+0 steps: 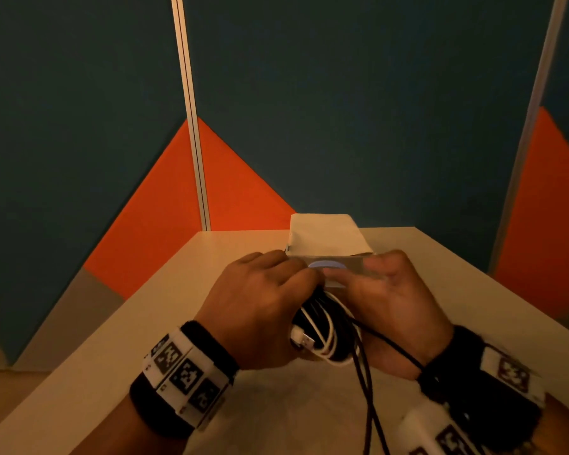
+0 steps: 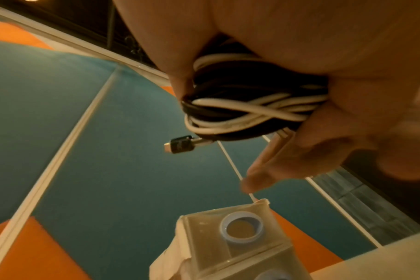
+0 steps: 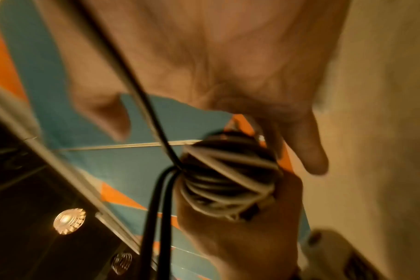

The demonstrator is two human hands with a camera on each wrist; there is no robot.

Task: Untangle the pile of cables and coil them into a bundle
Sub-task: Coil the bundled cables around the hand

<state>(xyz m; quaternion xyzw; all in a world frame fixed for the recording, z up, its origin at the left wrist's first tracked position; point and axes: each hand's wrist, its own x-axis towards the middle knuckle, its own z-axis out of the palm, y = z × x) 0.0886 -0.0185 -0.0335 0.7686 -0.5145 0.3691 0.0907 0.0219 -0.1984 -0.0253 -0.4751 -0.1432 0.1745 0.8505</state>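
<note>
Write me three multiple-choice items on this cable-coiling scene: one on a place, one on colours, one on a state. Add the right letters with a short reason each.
1. Where is the cable bundle?
A. flat on the table
B. held in the left hand
C. inside the box

2. What colours are the cables in the bundle?
A. black and white
B. red and blue
C. all white

3. What is the state of the black cables trailing from the bundle?
A. fully coiled in
B. cut off short
C. hanging loose toward the person

Key: 1 B, the left wrist view shows fingers curled round the coil. 2 A, black and white strands show in every view. 3 C, the head view shows them running down from the bundle and out of the picture's bottom edge, one crossing the right hand.
</note>
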